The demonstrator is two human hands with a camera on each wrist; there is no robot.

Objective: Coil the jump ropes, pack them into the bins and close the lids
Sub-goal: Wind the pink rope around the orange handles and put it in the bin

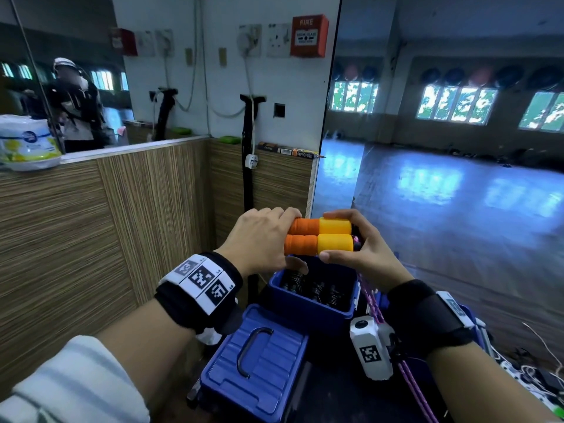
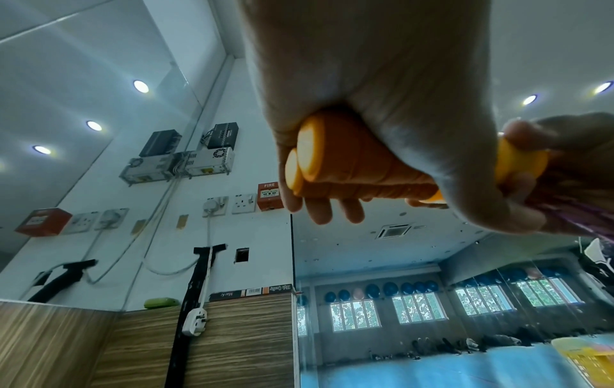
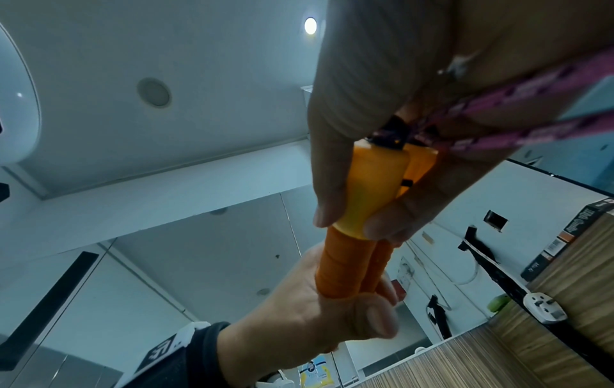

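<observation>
Two orange-and-yellow jump rope handles (image 1: 319,236) lie side by side, held level above an open blue bin (image 1: 314,303). My left hand (image 1: 268,239) grips their orange ends (image 2: 352,168). My right hand (image 1: 351,236) grips the yellow ends (image 3: 368,191). A pink rope (image 1: 374,303) runs from the yellow ends down past my right wrist, also seen in the right wrist view (image 3: 531,105). The open bin holds dark coiled things. Its far inside is hidden by my hands.
A closed blue bin lid (image 1: 259,364) with a black handle sits in front of the open bin. Wood-panelled walls (image 1: 122,239) form a corner at left. A mirror (image 1: 457,148) stands at right. Cables lie at the lower right (image 1: 537,374).
</observation>
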